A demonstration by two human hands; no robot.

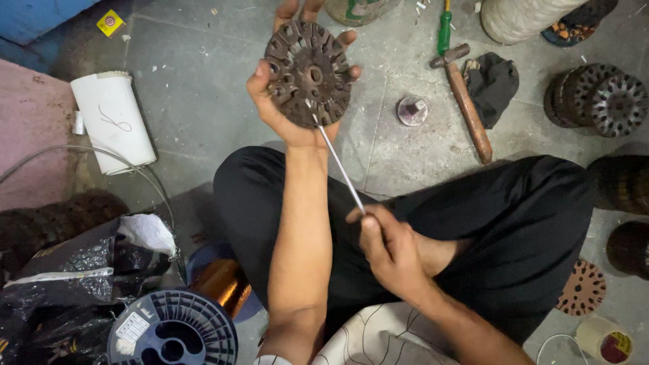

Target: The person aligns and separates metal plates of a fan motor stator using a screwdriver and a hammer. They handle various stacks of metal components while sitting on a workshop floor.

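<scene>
My left hand (284, 101) holds up a round, dark, slotted metal stator core (309, 73) with its flat face toward me. My right hand (387, 245), lower down over my lap, pinches one end of a thin white strip (338, 162). The strip's far end reaches a slot at the core's lower edge. I sit cross-legged in black trousers (514, 216) on a grey stone floor.
A hammer (466, 101) and a green-handled screwdriver (444, 30) lie beyond my right knee beside a black cloth (493, 84). Several more cores (598, 98) are stacked at right. A copper wire spool (223, 284), a blue empty spool (172, 331), black bags (67, 284) and a white roll (115, 122) lie at left.
</scene>
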